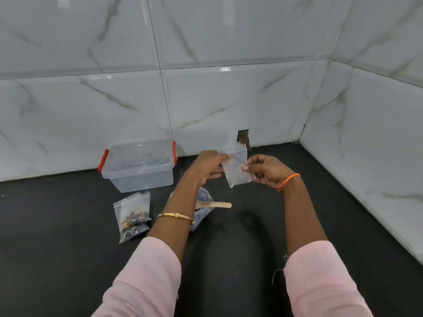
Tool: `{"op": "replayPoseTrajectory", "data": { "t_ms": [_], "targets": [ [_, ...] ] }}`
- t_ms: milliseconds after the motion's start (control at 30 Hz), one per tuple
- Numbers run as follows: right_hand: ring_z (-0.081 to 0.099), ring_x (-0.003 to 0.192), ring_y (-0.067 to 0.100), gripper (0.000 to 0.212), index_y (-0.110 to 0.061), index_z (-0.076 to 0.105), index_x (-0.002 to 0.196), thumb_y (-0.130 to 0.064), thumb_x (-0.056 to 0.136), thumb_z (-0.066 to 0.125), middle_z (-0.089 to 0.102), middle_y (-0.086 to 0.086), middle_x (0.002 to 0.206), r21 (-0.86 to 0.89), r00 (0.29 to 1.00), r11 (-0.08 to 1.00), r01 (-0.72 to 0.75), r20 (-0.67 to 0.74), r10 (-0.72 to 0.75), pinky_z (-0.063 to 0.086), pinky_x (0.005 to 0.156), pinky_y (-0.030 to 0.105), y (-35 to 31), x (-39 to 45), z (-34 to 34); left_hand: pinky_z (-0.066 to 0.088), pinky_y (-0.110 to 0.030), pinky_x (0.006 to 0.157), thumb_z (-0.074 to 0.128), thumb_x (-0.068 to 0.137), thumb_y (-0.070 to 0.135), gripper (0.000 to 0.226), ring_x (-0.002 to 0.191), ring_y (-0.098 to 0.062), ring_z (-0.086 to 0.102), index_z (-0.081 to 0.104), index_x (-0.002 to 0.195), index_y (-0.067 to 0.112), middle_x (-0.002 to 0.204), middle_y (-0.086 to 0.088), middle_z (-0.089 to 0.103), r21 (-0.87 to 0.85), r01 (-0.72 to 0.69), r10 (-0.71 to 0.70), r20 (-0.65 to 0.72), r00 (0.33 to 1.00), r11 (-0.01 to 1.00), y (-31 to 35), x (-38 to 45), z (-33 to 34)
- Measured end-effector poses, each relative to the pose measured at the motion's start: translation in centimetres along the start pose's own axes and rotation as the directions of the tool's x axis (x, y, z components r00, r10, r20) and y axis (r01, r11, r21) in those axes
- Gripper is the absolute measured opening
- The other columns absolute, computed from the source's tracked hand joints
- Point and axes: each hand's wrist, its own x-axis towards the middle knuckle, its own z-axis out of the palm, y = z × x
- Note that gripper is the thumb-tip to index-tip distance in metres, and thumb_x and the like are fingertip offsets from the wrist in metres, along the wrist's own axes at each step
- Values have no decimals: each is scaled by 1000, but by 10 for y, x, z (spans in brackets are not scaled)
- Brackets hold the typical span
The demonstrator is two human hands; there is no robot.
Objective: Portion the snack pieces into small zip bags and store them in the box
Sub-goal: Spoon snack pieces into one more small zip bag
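Just right of the clear box (139, 165), up off the dark counter (57, 225), both hands are on a small zip bag (235, 168) — left hand (209, 164) pinching its top corner, right hand (266, 171) pinching the side edge, fingers curled in on the plastic. The bag looks empty, or near enough; it's blurred and I can't swear to it. My read: this is the opening step, teasing the mouth apart before a fresh portion goes in. In front of the box, two filled bags (132, 216) lie stacked, dark snack pieces showing through, not yet stored. The box itself has its lid on, red latches at the ends, and whether anything sits inside I can't tell. To the box's front-right, partly hidden under the left forearm, lies the bigger supply bag (203, 200) with a wooden spoon (215, 205) resting on it. Next move, I'd say, calls for getting the zip strip parted, then one hand keeping the mouth wide while the other goes for that spoon
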Motion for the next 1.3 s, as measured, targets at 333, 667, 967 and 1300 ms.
{"op": "replayPoseTrajectory", "data": {
  "t_ms": [333,667,967,1300],
  "targets": [
    [52,58,7,26,-6,65,89,-31,83,70,58,-1,67,-111,902,953,283,-307,-303,47,57,19,-10,-90,79,48,-23,60,82,71,16,12,61,-10,64,72,65,21,65,2,70,-43,-312,271,-393,879,949,-25,-119,-8],
    [63,59,12,6,-4,61,85,2,85,62,64,7,66,328,993,939,106,-81,-84,57,61,21,3,-120,119,57,-26,62,79,75,13,17,71,-18,67,63,71,11,71,-4,66,-261,-227,120,-371,921,938,-40,-161,-12],
    [57,59,13,10,-11,50,81,-2,81,53,59,3,71,34,824,977,210,-545,-158,44,46,12,17,-111,145,45,-30,69,62,80,22,10,86,-21,64,63,75,13,93,3,68,519,-235,543,-588,600,822,-54,-166,10],
    [53,78,-15,21,-2,64,70,14,77,51,57,12,121,-577,406,653,491,-512,-757,50,66,27,45,-113,160,38,-25,58,60,83,8,4,80,-18,60,62,80,9,90,-1,63,579,-318,660,-666,348,751,-63,-155,13]
  ]
}}
